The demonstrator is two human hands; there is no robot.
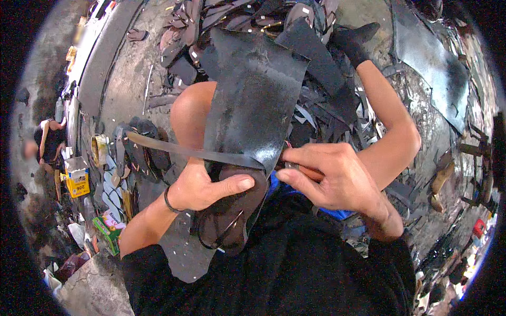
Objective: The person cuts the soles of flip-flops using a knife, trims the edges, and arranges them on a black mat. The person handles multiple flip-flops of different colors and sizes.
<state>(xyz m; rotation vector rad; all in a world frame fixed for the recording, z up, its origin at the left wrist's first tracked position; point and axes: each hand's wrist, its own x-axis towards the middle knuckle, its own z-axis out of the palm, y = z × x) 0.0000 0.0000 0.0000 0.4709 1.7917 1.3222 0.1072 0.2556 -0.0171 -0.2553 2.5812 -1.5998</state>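
A dark brown sandal [230, 213] with a thin strap lies against a large black rubber sheet [253, 79] over my lap. My left hand [208, 187] grips the sandal, thumb pressed on its upper face, other fingers hidden beneath. A narrow rubber strip [184, 151] curls away from the sheet's edge and stretches left above my left hand. Beside the sandal's right edge, my right hand [332, 174] is closed around a small tool with a brownish handle [310, 171]. The tool's working end is hidden, so its kind cannot be made out.
Many dark sandals and soles [184, 31] are heaped ahead. Another rubber sheet [432, 58] lies at the far right, near scattered offcuts. On the left stand a yellow box [77, 181] and a green box [109, 231]; a person [50, 139] is farther off. My bare legs frame the work.
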